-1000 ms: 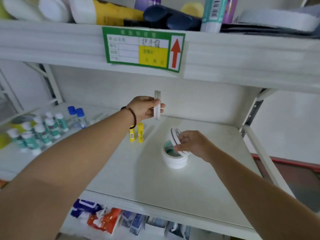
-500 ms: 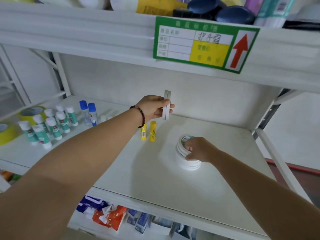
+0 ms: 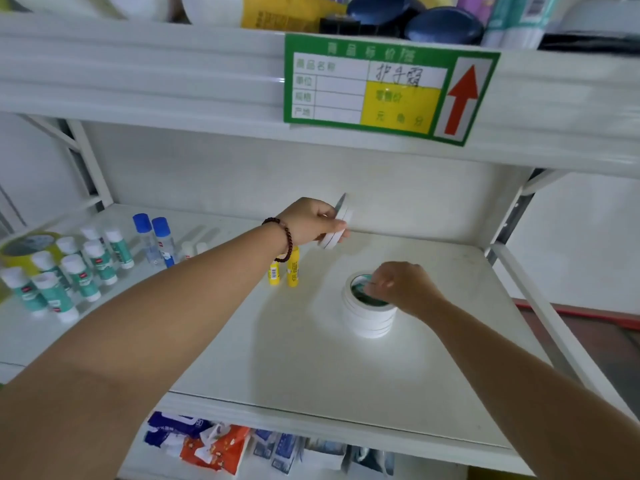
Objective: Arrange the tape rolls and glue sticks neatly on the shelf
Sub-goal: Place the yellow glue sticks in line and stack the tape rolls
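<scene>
A stack of white tape rolls (image 3: 367, 318) with a green core stands on the white shelf (image 3: 311, 368), right of centre. My right hand (image 3: 401, 285) rests on top of the stack, fingertips at the rim of the top roll. My left hand (image 3: 311, 221) grips a thin white tape roll (image 3: 337, 225), held tilted in the air above the shelf near the back wall. Two yellow glue sticks (image 3: 284, 270) stand upright just below my left wrist.
Several green-and-white glue sticks (image 3: 69, 271) and two blue-capped bottles (image 3: 156, 237) stand at the left. A yellow tape roll (image 3: 24, 247) sits at the far left. A green price label (image 3: 388, 88) hangs on the upper shelf edge. Packets (image 3: 201, 441) fill the shelf below.
My right hand has laid its tape roll flat on the stack and now rests on top. The roll in my left hand has tilted from upright to slanted.
</scene>
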